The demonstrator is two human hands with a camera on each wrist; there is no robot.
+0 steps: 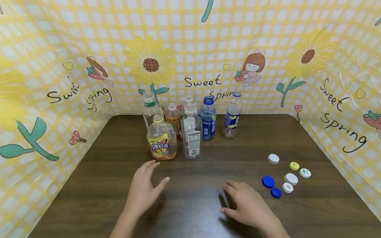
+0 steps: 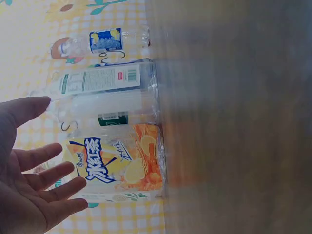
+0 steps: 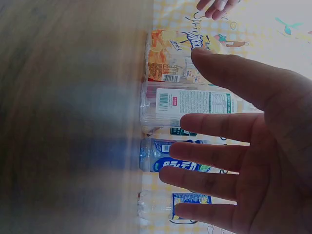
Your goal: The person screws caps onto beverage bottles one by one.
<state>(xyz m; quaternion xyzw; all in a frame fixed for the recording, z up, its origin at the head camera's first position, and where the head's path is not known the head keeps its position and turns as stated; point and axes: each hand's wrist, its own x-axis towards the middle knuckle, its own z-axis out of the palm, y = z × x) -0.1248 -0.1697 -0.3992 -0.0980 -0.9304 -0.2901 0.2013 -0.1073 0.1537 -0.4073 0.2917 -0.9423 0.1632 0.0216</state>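
My left hand (image 1: 142, 188) is held over the table in front of an uncapped iced tea bottle (image 1: 162, 145), thumb apart from the fingers and nothing in the grasp. In the left wrist view its fingers (image 2: 63, 170) are spread toward that orange-and-yellow label. To the right, my right hand (image 1: 245, 205) hovers with a shadow beneath it, also holding nothing; the right wrist view shows its fingers (image 3: 209, 152) extended. Beside the iced tea stands a clear bottle (image 1: 186, 145) with a white label. Loose caps lie right of my right hand, the nearest a large blue cap (image 1: 268, 181).
Behind stand a green-ringed bottle (image 1: 150, 104), a brown-tinted bottle (image 1: 173, 115), a blue bottle (image 1: 208, 115) and a lemon-labelled bottle (image 1: 233, 117), all uncapped. A yellow cap (image 1: 294, 166), a small blue cap (image 1: 276, 192) and several white caps (image 1: 273, 158) lie right. Patterned cloth (image 1: 202, 59) encloses the table.
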